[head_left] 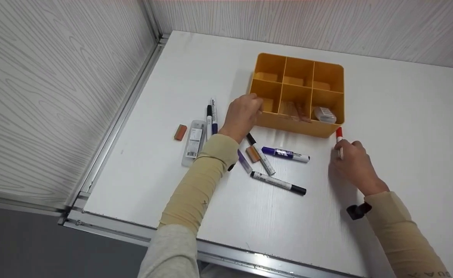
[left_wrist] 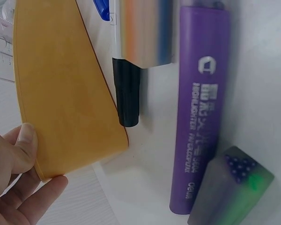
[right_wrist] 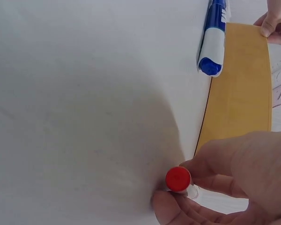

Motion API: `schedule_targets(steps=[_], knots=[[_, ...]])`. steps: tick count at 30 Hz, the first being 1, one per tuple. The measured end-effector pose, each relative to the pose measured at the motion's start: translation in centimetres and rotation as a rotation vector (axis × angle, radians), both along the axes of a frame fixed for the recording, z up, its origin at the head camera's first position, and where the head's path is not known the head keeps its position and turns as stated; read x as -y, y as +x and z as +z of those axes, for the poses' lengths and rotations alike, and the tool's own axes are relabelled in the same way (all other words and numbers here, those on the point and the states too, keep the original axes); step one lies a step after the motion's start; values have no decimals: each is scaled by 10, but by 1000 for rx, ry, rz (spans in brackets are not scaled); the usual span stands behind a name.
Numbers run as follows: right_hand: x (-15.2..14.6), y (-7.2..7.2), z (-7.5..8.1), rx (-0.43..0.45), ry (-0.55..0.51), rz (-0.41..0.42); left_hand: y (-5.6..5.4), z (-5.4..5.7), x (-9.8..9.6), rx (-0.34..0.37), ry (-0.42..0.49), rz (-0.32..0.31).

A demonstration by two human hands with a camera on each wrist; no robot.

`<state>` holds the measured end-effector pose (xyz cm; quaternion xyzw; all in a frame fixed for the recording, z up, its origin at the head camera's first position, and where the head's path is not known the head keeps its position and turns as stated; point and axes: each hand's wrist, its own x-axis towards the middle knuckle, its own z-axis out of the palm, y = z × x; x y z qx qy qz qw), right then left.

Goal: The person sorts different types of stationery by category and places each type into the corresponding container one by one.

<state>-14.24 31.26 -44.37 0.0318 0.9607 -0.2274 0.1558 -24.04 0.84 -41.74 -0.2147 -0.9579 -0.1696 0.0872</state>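
Pinching left hand (head_left: 244, 116): thumb and fingers grasp the rim at the near-left corner of a yellow six-compartment desk organizer (head_left: 298, 128), which stands toward the back of the white tabletop (head_left: 404, 123).
Right hand (head_left: 353, 158): thumb and fingers grasp a red-and-white marker (head_left: 339, 133), just beside the organizer's near-right corner; its exact tilt is hard to judge.
Near compartments: the middle one holds clear rulers (head_left: 288, 109); the right one, a labelled clear container (head_left: 326, 115).
Table edges: a metal rail (head_left: 118, 116) bounds the left side, a wood-grain wall (head_left: 327, 31) the back, and a metal strip (head_left: 261, 260) the near side.
Room around the organizer: tabletop extends between it and the back wall, and broadly to its right. In front, a blue-and-white marker (head_left: 285, 154) and a black-capped marker (head_left: 278, 183) lie crosswise, well apart from the near edge.
Beside the left forearm: a long clear case (head_left: 194, 143) and a small orange-brown block (head_left: 180, 132) lie to its left; a purple highlighter (head_left: 245, 161) lies to its right.
Left wrist view alone: the highlighter's lettering, a grape-printed block (left_wrist: 229, 187) against it, and stripes on another block (left_wrist: 147, 33).
Right wrist view alone: the held marker's round red end, face-on.
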Motion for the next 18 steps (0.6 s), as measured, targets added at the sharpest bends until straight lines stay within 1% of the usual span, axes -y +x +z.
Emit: schedule_targets(steps=[4,9,12,16,18], knots=[[-7,0,2,0,-1,6,0,0,-2,-1,-17,0],[-18,-2,11,-56,10,4,0,0,-3,-23,-28,3],[-24,-3,21,-127,9,-11,0,1,-3,-17,-33,2],[-28,-6,39,-255,10,-21,0,1,-2,-13,-32,-2],[-27,-8,48,-303,12,-20,0,0,-2,-18,-31,-1]])
